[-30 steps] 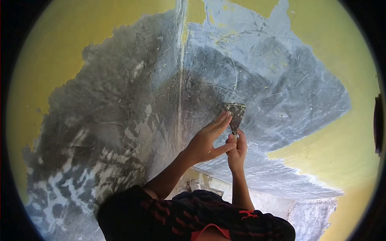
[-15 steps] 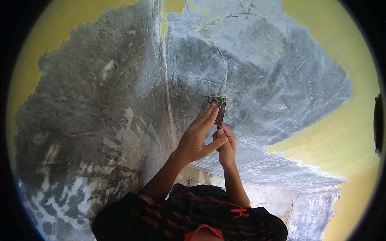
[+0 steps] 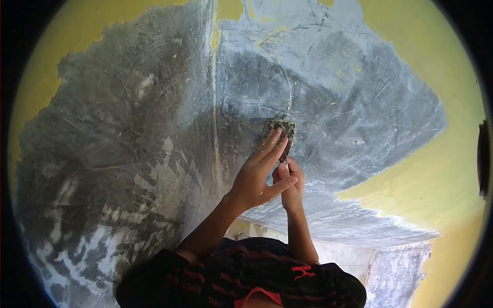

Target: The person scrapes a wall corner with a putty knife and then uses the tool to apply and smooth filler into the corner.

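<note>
A putty knife (image 3: 286,150) with a dark, flaked blade lies against the scraped grey wall (image 3: 328,133), its wide edge pointing up. My right hand (image 3: 292,191) is closed around its handle, below the blade. My left hand (image 3: 254,177) rests with its fingers stretched flat on the blade, pressing it from the front. Its thumb reaches across toward my right hand. Yellowish paint crumbs cling to the blade's edge and to my left fingers.
A corner line (image 3: 214,92) runs down between two bare wall faces. Yellow paint (image 3: 411,190) borders the scraped area on both sides. A dark object (image 3: 483,159) is at the far right edge. The floor (image 3: 339,256) shows beyond my torso.
The putty knife and both hands have shifted slightly right in view, and the blade is turned a little. My left fingers are spread somewhat wider on it. The grip remains the same.
</note>
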The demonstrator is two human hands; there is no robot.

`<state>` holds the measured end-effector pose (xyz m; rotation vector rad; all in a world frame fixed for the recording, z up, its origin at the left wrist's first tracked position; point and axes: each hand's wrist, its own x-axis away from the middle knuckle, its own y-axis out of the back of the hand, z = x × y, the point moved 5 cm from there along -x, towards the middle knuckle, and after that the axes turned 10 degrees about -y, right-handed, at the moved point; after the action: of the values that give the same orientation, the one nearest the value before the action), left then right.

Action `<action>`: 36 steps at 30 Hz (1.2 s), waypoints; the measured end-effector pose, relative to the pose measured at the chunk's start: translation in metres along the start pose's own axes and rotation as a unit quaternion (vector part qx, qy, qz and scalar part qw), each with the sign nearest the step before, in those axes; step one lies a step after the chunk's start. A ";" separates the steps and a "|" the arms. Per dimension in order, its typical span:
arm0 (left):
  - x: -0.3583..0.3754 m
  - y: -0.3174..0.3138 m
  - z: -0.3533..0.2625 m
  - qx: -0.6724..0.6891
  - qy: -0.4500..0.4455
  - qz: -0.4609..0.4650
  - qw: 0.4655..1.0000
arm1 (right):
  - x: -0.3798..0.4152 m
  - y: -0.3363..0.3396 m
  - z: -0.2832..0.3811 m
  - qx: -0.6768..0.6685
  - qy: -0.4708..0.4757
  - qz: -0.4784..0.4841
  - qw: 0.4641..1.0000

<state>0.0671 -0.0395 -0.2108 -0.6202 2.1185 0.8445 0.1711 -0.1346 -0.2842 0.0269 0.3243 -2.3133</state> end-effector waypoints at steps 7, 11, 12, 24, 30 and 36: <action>-0.017 0.019 -0.007 -0.014 -0.026 -0.034 0.999 | -0.012 -0.010 0.037 0.054 0.056 0.023 0.997; -0.037 0.032 -0.015 -0.015 -0.056 -0.067 0.996 | -0.020 -0.028 0.059 0.008 0.078 0.030 0.996; -0.042 0.035 -0.016 -0.013 -0.055 -0.067 0.996 | -0.023 -0.030 0.063 0.009 0.077 0.029 0.997; -0.071 0.055 -0.029 -0.136 -0.070 -0.065 0.986 | -0.044 -0.061 0.094 -0.069 0.055 0.042 0.995; -0.085 0.062 -0.035 -0.168 -0.069 -0.069 0.981 | -0.048 -0.064 0.115 -0.079 0.063 0.050 0.994; -0.103 0.073 -0.030 -0.194 -0.084 -0.081 0.974 | -0.060 -0.070 0.136 -0.056 0.098 0.050 0.992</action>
<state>0.0667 0.0028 -0.0880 -0.8756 1.7360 1.1847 0.1740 -0.0785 -0.1301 0.2112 0.5388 -2.1934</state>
